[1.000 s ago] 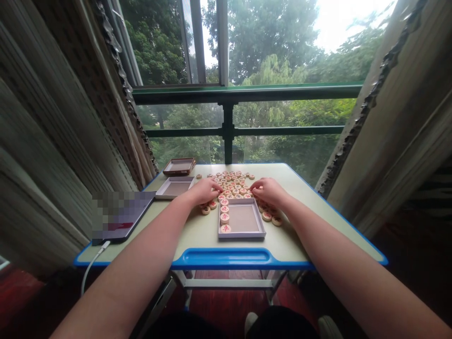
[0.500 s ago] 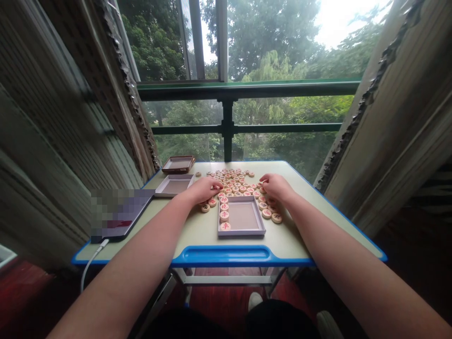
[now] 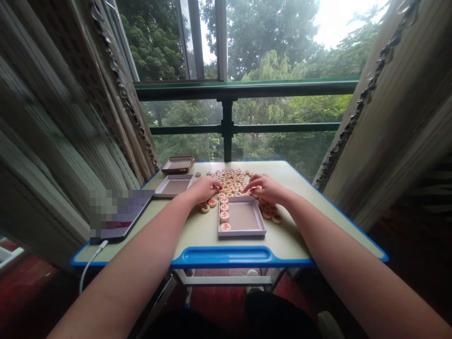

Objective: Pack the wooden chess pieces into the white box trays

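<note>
Round wooden Chinese chess pieces point(image 3: 231, 178) with red or black characters lie spread over the middle of the table. In front of them is a shallow open box point(image 3: 244, 218), with several red-marked chess pieces point(image 3: 224, 216) in a column along its left wall. My left hand point(image 3: 205, 188) rests at the left edge of the spread, fingers loosely curved and fingertips by the pieces; I see nothing held. Over the right side of the spread, my right hand point(image 3: 266, 187) reaches inward with its fingers apart, fingertips close to the pieces behind the box. It covers some pieces beneath it.
At the left lie a box lid or tray point(image 3: 174, 185) and a brown-edged box point(image 3: 177, 164) behind it. A laptop-like device point(image 3: 129, 214) with a white cable point(image 3: 92, 259) occupies the left edge. The table point(image 3: 318, 221) has a blue rim, with a window railing point(image 3: 247, 89) beyond.
My right hand has moved left from the right edge of the spread, over the pieces behind the box, and its fingers have spread. My left hand stays nearly still.
</note>
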Demonstrator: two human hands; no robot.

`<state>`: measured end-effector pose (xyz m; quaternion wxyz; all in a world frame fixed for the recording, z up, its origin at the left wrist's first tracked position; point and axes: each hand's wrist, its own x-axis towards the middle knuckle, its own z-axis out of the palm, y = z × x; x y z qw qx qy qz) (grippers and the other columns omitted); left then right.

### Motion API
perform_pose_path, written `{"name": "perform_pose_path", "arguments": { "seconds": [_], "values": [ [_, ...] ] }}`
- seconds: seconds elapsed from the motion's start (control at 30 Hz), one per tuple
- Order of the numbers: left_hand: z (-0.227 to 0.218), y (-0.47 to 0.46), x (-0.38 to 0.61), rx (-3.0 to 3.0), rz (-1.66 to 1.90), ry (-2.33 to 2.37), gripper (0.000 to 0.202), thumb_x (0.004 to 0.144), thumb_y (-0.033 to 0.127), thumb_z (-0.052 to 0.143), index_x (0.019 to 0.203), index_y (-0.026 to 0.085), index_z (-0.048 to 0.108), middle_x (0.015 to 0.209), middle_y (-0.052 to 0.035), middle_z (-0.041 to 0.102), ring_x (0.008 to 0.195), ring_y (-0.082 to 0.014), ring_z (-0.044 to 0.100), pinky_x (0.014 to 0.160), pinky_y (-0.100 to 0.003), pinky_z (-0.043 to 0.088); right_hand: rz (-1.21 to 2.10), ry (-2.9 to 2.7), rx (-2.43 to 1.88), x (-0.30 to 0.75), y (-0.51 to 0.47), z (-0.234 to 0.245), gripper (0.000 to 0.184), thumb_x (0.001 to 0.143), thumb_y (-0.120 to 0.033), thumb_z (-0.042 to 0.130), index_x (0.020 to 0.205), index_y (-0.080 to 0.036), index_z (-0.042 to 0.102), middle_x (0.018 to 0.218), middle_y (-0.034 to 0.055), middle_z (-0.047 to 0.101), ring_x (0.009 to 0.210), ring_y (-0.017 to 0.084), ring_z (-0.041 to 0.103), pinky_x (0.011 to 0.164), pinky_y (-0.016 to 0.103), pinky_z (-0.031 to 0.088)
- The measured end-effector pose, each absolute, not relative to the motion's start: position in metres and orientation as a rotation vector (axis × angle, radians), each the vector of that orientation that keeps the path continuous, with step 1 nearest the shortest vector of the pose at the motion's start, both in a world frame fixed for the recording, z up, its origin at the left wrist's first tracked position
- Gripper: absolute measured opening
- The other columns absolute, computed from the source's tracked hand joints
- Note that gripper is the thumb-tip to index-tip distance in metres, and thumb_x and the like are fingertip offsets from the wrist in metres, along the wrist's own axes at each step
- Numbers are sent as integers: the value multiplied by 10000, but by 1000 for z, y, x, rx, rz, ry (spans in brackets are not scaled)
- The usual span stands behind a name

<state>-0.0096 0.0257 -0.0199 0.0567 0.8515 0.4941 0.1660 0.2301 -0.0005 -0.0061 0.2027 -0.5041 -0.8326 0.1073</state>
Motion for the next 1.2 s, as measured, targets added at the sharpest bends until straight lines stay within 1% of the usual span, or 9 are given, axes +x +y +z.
{"name": "perform_pose_path", "arguments": {
  "seconds": [0.13,0.27,0.37,0.47,0.63,0.8,0.93,1.1,1.2],
  "values": [
    [-21,28,-11,2602,494,1473,250,779,202,490,920,218,695,952,-54,647,882,-187,596,798,-286,484,384,-2392,-1388,228,-3,-5,329,751,-126,428,778,-225,740,940,43,628,961,200,507,949,341,308],
    [-22,29,-12,2606,496,1466,263,782,193,471,920,219,694,981,-55,643,900,-190,592,813,-294,481,379,-2347,-1469,229,-1,-7,359,770,-146,394,845,-222,736,932,44,642,977,209,498,924,330,327],
    [-23,29,-12,2605,499,1471,265,789,198,465,920,225,693,995,-53,639,902,-184,592,827,-289,475,346,-2303,-1533,229,0,-9,327,777,-168,429,902,-216,727,956,56,639,986,211,497,893,315,353],
    [-23,29,-12,2608,495,1467,261,791,201,467,919,227,693,995,-49,638,908,-176,589,835,-276,472,280,-2274,-1538,228,2,-12,252,776,-243,506,888,-208,728,914,67,633,949,211,513,865,308,372],
    [-23,29,-12,2584,503,1472,246,792,219,480,912,221,695,991,-48,639,892,-166,591,830,-258,474,378,-2246,-1448,226,5,-15,221,752,-300,576,869,-195,731,845,62,610,861,178,539,802,265,404],
    [-22,28,-12,2576,492,1468,247,797,215,473,906,224,694,1003,-53,637,915,-182,588,840,-277,470,361,-2262,-1488,221,6,-15,215,729,-341,604,840,-211,735,814,45,642,880,191,541,829,280,391],
    [-21,28,-11,2566,507,1480,247,790,203,481,909,225,696,997,-53,638,912,-189,591,837,-283,471,288,-2302,-1487,219,6,-14,177,725,-323,605,758,-200,728,792,27,668,868,189,548,877,298,357],
    [-22,30,-10,2555,595,1500,272,786,161,457,905,194,700,970,-63,639,883,-175,596,832,-268,472,265,-2316,-1514,219,6,-13,193,736,-323,590,793,-199,726,801,33,677,860,190,544,862,300,355],
    [-22,32,-11,2550,674,1546,301,772,113,437,898,182,702,985,-68,640,906,-171,591,859,-265,458,236,-2296,-1513,220,7,-14,192,748,-265,562,835,-215,725,833,29,672,834,175,540,874,298,343]
  ]
}}
